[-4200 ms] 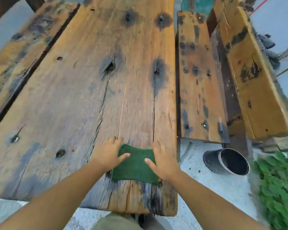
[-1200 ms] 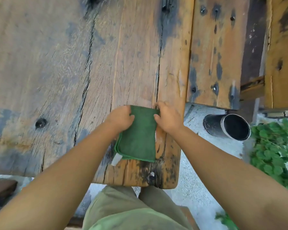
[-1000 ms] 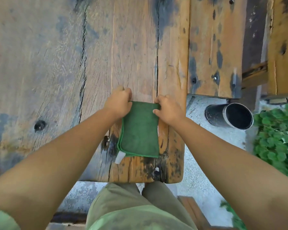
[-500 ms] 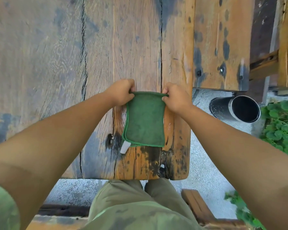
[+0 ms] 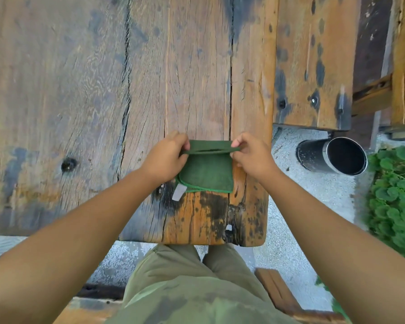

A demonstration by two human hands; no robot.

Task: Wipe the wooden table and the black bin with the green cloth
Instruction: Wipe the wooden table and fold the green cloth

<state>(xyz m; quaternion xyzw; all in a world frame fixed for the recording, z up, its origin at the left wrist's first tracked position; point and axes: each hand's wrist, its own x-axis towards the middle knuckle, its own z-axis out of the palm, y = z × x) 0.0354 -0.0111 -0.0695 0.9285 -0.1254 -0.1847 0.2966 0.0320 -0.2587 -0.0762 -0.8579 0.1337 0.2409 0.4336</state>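
Two corners of the green cloth (image 5: 206, 174) are pinched, one in your left grip (image 5: 166, 157), one in your right grip (image 5: 253, 157), maybe to fold it for wiping

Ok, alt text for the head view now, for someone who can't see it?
The left hand and right hand pinch the far edge of a green cloth, holding it up over the near right corner of a wooden table. A black bin sits on the ground right of the table, by green plants.
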